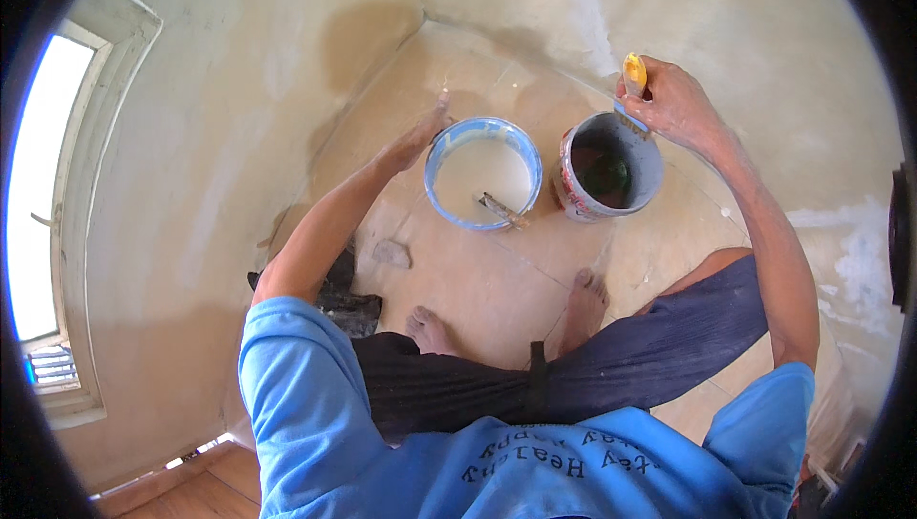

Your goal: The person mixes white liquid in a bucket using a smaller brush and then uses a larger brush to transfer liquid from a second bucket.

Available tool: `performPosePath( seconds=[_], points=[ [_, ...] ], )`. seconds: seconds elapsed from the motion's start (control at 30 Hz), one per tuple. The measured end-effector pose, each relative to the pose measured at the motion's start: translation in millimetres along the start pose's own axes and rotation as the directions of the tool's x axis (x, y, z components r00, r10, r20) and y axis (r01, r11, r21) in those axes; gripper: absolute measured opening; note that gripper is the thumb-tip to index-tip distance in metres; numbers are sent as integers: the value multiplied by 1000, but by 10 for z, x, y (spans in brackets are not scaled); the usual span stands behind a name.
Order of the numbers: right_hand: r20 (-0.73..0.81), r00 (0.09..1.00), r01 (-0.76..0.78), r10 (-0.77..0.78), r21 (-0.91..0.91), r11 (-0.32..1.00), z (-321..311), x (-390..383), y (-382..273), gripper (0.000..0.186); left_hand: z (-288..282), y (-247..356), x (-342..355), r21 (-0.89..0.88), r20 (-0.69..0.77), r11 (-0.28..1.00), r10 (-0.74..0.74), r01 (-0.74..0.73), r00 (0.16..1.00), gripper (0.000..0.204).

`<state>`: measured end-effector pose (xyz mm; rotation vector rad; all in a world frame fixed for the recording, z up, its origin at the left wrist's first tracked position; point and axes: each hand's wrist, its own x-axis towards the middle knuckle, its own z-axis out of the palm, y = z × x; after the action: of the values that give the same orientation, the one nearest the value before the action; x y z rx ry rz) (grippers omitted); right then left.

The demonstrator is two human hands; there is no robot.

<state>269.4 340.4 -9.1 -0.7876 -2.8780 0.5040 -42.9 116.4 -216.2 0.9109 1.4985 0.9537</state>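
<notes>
- The right hand (673, 104), in the upper right of the frame, has its fingers clamped on the yellow handle of a paintbrush (634, 80).
- The brush points down; its head meets the far rim of a grey bucket (611, 170), right under the hand.
- The grey bucket stands on the tiled floor (487, 280), just right of centre in the upper half of the frame. Its inside looks dark, with something greenish at the bottom; what that is cannot be told.
- Just left of it, close to touching, stands a blue bucket (483, 173) filled with white paint.
- A stick (502, 209) lies slanted in the white paint, its lower end resting on the near rim of the blue bucket.
- The left hand (418, 137) is stretched out flat at the left side of the blue bucket, fingers straight and held together, holding nothing. Whether it touches the rim cannot be told.
- Two bare feet rest on the floor below the buckets, the left foot (428, 330) lower and the right foot (585, 295) nearer the grey bucket.
- The person wears a blue shirt (315, 404) and dark trousers, filling the bottom of the frame.
- A small grey lump (392, 254) lies on the floor left of centre, next to a dark cloth (344, 304).
- A bright window (43, 185) runs down the left edge of the frame, set in a pale plastered wall (210, 137).
- White patches mark the wall at the right edge.
</notes>
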Motion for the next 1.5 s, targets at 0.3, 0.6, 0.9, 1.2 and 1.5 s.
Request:
performPosePath(
  seconds=[0.3,0.6,0.9,1.2,1.5],
  points=[
    [-129,976,159,-173,-114,981,-139,-15,-160,35,233,380,-374,248,-168,947,250,-204,954,55],
    [34,992,121,-122,12,993,132,90,-451,24,580,981,-505,759,101,561,400,-330,911,27],
    [8,996,87,-88,78,993,90,252,-563,29,645,1179,-674,865,241,375,274,-334,931,19],
    [-6,996,85,-84,46,995,-88,252,-838,29,719,1353,-778,833,184,514,88,-203,979,19],
    [-173,979,148,-112,218,965,67,384,-677,21,1024,1325,-610,790,279,571,-12,-222,960,21]
  ],
)
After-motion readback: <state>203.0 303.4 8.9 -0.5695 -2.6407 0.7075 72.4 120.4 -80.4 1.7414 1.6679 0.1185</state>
